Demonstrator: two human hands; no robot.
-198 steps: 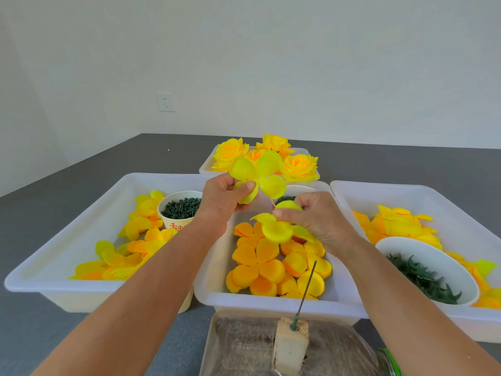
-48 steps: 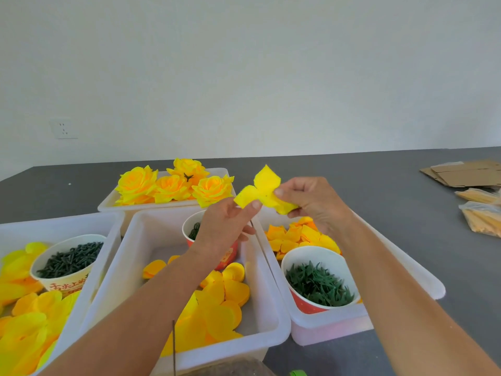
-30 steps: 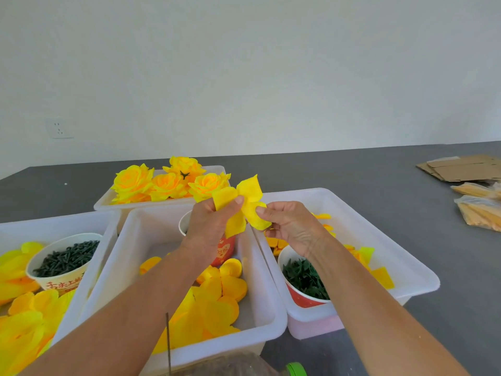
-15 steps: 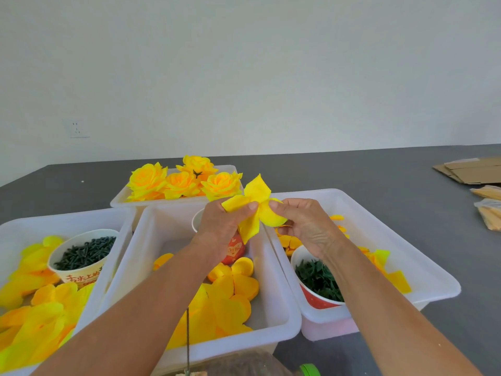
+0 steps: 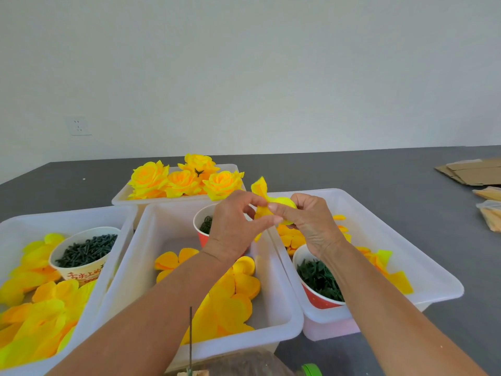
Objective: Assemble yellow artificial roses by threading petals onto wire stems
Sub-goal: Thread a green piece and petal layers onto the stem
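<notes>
I see my left hand (image 5: 234, 226) and right hand (image 5: 306, 221) both pinching the yellow petal piece (image 5: 261, 196) together above the middle white tray (image 5: 271, 270) on the bench (image 5: 406, 202).

Red Chinese characters are printed on the side of the cream paper cup (image 5: 82, 263) holding dark green pieces, in the lower left of the frame. Only part of the line shows above the tray rim, and "上" is the one character that reads with any confidence.
</notes>
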